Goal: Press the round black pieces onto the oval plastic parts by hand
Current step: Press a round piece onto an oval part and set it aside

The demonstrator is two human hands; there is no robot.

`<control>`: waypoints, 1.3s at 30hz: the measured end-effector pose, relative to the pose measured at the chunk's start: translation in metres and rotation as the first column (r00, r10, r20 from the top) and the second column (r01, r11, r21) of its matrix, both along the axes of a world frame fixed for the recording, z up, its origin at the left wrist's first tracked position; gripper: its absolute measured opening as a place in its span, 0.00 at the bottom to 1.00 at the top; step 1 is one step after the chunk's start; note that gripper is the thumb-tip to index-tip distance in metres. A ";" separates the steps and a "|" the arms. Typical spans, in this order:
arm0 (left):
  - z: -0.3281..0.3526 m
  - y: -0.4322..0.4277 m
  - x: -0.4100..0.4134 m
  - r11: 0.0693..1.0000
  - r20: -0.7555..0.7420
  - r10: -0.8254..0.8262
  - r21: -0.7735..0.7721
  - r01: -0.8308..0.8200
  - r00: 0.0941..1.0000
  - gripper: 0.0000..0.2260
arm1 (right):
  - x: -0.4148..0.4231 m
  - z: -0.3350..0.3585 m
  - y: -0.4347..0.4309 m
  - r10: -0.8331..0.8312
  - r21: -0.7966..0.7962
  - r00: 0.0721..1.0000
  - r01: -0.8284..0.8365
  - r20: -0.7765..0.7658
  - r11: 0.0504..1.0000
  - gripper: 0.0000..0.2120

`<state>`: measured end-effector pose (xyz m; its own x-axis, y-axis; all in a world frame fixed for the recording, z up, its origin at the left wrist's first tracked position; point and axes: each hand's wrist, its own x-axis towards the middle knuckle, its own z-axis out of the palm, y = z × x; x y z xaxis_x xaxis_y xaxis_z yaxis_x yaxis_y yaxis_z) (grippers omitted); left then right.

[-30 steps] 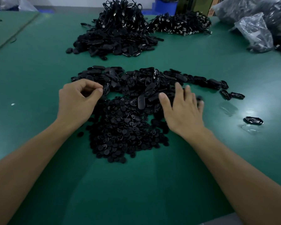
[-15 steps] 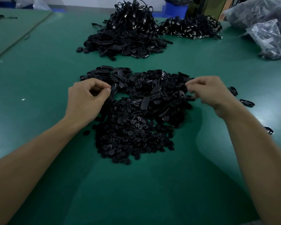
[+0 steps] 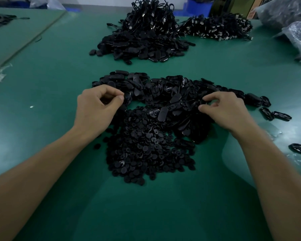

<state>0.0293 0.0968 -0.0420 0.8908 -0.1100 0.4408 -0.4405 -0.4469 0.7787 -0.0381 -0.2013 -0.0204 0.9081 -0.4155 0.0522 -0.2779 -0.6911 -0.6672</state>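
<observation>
Head view: small round black pieces (image 3: 146, 150) are heaped mid green tabletop (image 3: 50, 75), touching the black oval plastic parts (image 3: 155, 87) behind. The right hand (image 3: 228, 110) pinches one of these; the left hand (image 3: 97, 108) is curled, its contents unclear.

The left hand (image 3: 96, 108) and right hand (image 3: 228, 110) are bare, as are both slender forearms (image 3: 42, 171).
</observation>
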 end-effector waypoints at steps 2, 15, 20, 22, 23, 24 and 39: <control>0.000 0.000 0.000 1.000 0.002 0.001 -0.001 -0.001 1.000 0.10 | 0.002 0.000 0.002 -0.022 0.061 1.000 0.022 -0.010 0.998 0.12; 0.003 -0.002 -0.004 1.000 0.010 0.014 -0.020 -0.013 1.000 0.07 | -0.005 0.007 0.008 -0.055 0.177 0.931 -0.010 0.361 0.984 0.10; 0.021 -0.011 -0.017 0.989 0.105 -0.123 -0.073 0.131 0.987 0.04 | -0.013 0.018 0.048 0.162 0.523 0.896 -0.379 0.413 0.763 0.07; 0.028 -0.015 -0.024 0.975 0.101 -0.204 -0.067 0.211 0.974 0.03 | -0.014 0.018 0.063 0.244 0.554 0.892 -0.431 0.380 0.712 0.06; 0.030 -0.017 -0.027 0.966 0.085 -0.246 -0.055 0.251 0.966 0.05 | -0.015 0.017 0.069 0.271 0.566 0.891 -0.443 0.365 0.695 0.05; 0.032 -0.019 -0.029 0.957 0.060 -0.285 -0.039 0.287 0.957 0.07 | -0.016 0.016 0.074 0.290 0.582 0.890 -0.450 0.352 0.677 0.04; 0.033 -0.021 -0.030 0.874 -0.142 -0.469 -0.216 0.435 0.872 0.10 | -0.021 0.014 0.084 0.326 0.676 0.887 -0.460 0.325 0.576 0.03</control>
<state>-0.0008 0.0758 -0.0091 0.8279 -0.4582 0.3235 -0.4031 -0.0850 0.9112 -0.0587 -0.1168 -0.0064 0.9986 0.0180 0.0490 0.0489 0.0111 -0.9987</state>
